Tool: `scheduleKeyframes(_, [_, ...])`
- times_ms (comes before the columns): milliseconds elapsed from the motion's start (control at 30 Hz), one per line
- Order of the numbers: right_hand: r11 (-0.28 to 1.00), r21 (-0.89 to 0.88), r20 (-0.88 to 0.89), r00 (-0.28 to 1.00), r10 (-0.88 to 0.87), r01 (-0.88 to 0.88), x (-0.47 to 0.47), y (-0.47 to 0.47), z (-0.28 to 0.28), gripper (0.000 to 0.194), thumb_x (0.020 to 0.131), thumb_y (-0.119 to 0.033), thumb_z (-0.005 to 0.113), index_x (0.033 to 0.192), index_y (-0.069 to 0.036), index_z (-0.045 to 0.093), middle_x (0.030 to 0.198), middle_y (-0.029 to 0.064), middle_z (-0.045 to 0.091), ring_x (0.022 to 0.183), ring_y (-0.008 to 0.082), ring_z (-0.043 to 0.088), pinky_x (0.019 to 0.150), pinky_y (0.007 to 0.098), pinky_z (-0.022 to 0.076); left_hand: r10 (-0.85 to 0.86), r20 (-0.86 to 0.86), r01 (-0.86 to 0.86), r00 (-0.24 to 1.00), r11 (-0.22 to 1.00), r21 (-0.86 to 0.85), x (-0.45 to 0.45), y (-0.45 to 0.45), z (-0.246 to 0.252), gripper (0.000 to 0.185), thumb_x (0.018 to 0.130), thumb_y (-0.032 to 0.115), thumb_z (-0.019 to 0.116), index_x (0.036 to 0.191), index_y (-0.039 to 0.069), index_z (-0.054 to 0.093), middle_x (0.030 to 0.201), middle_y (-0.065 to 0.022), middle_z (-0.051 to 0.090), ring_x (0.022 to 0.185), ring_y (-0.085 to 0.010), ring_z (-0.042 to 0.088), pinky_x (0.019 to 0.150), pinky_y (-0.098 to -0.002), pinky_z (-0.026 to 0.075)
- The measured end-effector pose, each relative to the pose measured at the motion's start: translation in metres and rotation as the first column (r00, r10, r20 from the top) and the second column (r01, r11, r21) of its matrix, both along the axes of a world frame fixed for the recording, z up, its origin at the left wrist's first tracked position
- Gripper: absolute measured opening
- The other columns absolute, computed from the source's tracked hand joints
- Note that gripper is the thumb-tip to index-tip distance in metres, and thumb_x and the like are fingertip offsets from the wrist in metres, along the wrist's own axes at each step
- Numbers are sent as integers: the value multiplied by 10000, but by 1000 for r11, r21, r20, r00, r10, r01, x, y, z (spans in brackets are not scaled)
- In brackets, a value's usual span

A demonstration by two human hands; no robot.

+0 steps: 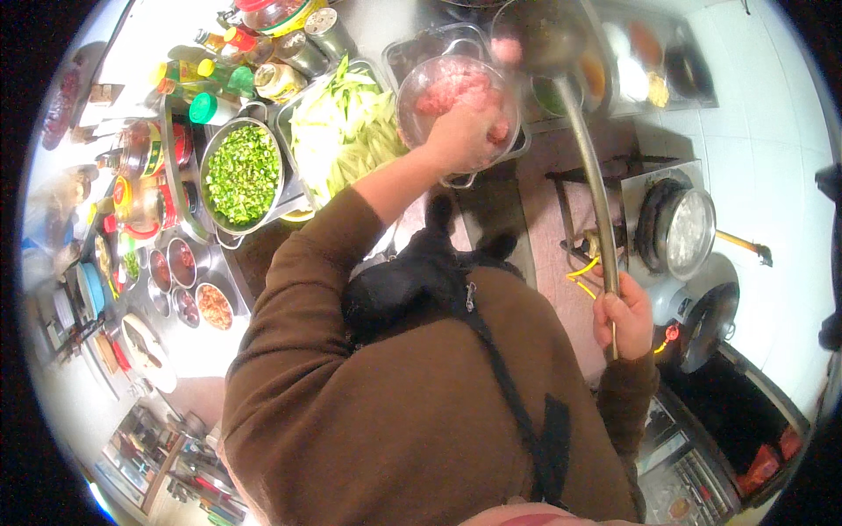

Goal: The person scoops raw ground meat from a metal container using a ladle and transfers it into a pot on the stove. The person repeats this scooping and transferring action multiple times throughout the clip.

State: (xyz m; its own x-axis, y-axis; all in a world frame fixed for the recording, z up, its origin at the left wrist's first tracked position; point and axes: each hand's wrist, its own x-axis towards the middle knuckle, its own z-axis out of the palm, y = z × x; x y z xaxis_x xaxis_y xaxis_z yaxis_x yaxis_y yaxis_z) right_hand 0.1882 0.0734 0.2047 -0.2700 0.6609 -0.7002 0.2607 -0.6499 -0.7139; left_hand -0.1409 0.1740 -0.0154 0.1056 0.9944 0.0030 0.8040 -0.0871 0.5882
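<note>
My left hand (466, 137) is down in a round metal bowl (404, 125) of pink minced meat (454, 89). A lump of the meat bulges beside its curled fingers, which are partly hidden. The fingers of my right hand (623, 319) wrap the lower end of the long metal handle of a large ladle or strainer (585, 138). Its wide, blurred head lies at the top of the view, beyond the meat bowl. A pink meatball (506, 51) shows at the left side of that head.
Left of the meat, a tray holds sliced pale green vegetable (342, 141). A pot contains chopped greens (241, 172). Bottles (220, 75) and small bowls (214, 306) crowd the left counter. To the right are a lidded pot (687, 233) and a gas cylinder (664, 299).
</note>
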Motion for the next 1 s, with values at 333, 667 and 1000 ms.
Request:
scheduleKeyframes(333, [997,-19,-60,995,-77,76,-5,-5,-15,413,940,-83,503,1347,-12,515,632,18,526,425,90,456,408,232,366,-85,-17,86,996,994,64,-1,41,-47,246,813,101,623,1046,134,696,994,-179,686,949,-328,677,753,-440,563])
scheduleKeyframes(667, [997,-25,-85,994,-75,73,-18,-2,-22,415,945,-91,502,1351,-5,497,658,25,515,417,90,445,398,240,361,370,920,79,128,921,-382,-47,29,-33,250,820,-15,660,1066,26,637,823,-27,634,646,-109,576,572,-250,478])
scheduleKeyframes(1000, [999,19,-3,999,37,-37,-39,4,-2,410,946,-86,499,1338,32,510,627,15,519,440,83,458,420,237,371,487,751,-94,446,860,-502,-71,-5,3,222,896,10,634,1117,6,614,1025,-105,694,747,-171,674,612,-300,548])
